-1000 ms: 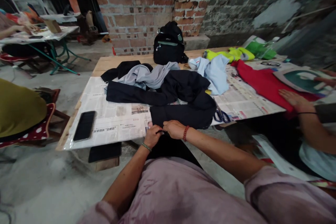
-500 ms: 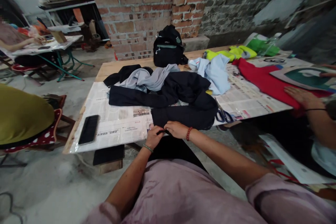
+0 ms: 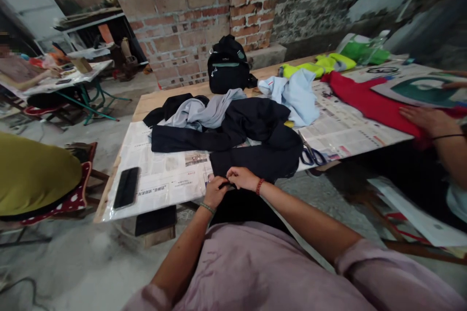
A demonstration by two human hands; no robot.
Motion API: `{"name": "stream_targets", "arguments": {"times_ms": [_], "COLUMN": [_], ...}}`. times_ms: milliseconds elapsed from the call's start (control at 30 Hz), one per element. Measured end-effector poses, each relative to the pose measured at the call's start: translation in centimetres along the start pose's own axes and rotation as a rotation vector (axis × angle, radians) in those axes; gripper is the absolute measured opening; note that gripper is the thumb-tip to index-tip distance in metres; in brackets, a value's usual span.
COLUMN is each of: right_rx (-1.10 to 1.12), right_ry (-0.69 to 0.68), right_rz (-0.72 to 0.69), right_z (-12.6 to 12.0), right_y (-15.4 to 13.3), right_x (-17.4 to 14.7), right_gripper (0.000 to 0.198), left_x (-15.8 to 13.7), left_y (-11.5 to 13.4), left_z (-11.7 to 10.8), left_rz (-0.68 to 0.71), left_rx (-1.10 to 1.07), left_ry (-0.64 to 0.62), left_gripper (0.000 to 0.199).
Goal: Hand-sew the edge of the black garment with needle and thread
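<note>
A dark navy garment (image 3: 255, 160), seemingly trousers, lies in folds at the table's near edge. My left hand (image 3: 215, 191) pinches its lower edge just off the table. Close beside it, my right hand (image 3: 244, 178) is closed, fingertips curled together near the left fingers. Whatever sits between those right fingertips is too small to make out. Blue-handled scissors (image 3: 312, 154) rest to the right of the garment. Behind it are a grey cloth (image 3: 204, 112) and a light blue garment (image 3: 292, 95).
Newspaper (image 3: 175, 182) under clear plastic covers the table. A phone (image 3: 126, 187) lies at the left corner, a black backpack (image 3: 229, 70) at the back. On the right, a co-worker's hand (image 3: 419, 119) rests on a red garment (image 3: 365, 102). A seated person (image 3: 36, 175) is at left.
My right hand has lifted slightly, its fingers curling more tightly. My left hand keeps its pinch on the garment's edge. The camera view has tilted a little.
</note>
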State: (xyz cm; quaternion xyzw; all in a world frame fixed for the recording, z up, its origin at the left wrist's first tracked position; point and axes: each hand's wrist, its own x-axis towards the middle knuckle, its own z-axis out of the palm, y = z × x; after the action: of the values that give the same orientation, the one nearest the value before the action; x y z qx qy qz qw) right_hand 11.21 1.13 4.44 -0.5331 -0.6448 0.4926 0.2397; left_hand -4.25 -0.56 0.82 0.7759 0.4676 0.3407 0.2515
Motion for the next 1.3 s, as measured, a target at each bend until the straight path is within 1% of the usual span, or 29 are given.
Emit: {"name": "stream_targets", "arguments": {"times_ms": [100,200,267,433,533,667,800,1000,1133,1167,1200,1233,1300], "right_rx": [-0.031,-0.047,-0.083,-0.331,-0.405,-0.394,-0.391,-0.417,-0.348,-0.318,-0.285,-0.248,-0.172], "right_ry": [0.022,0.039,0.043,0.143,0.148,0.152,0.144,0.068,0.050,0.080,0.146,0.250,0.499], "right_rz": [-0.024,0.003,0.008,-0.128,-0.110,-0.079,-0.082,-0.099,-0.085,-0.108,-0.141,-0.181,-0.260], "right_z": [-0.1,-0.1,-0.2,-0.9,-0.8,-0.5,-0.5,0.3,0.4,0.1,-0.3,-0.7,-1.5], "right_y": [-0.1,-0.2,-0.2,0.1,0.3,0.1,-0.1,0.5,1.0,1.0,0.9,0.8,0.4], "right_x": [-0.1,0.0,0.0,0.1,0.1,0.1,0.2,-0.1,-0.1,-0.2,-0.3,-0.6,-1.6], "right_gripper": [0.008,0.010,0.015,0.022,0.024,0.024,0.024,0.023,0.025,0.025,0.025,0.025,0.025], "left_x": [0.0,0.0,0.0,0.0,0.0,-0.1,-0.2,0.1,0.3,0.4,0.4,0.5,0.5], "left_y": [0.3,0.3,0.3,0.1,-0.1,-0.3,-0.4,-0.2,0.0,0.0,-0.1,-0.1,-0.1], "left_z": [-0.1,-0.1,-0.1,0.0,0.0,0.1,0.2,0.2,0.0,-0.1,-0.1,-0.1,-0.1], "left_rz": [-0.001,0.001,0.001,0.016,0.040,0.045,0.033,-0.019,-0.046,-0.052,-0.060,-0.069,-0.096], "left_rx": [0.001,-0.026,-0.031,-0.033,-0.036,-0.052,-0.070,-0.070,-0.063,-0.063,-0.063,-0.064,-0.072], "left_ry": [-0.006,0.001,0.003,-0.002,-0.009,-0.021,-0.011,0.054,0.057,0.059,0.062,0.065,0.073], "left_gripper": [0.012,0.014,0.014,0.013,0.013,0.016,0.016,0.014,0.014,0.012,0.011,0.010,0.008]}}
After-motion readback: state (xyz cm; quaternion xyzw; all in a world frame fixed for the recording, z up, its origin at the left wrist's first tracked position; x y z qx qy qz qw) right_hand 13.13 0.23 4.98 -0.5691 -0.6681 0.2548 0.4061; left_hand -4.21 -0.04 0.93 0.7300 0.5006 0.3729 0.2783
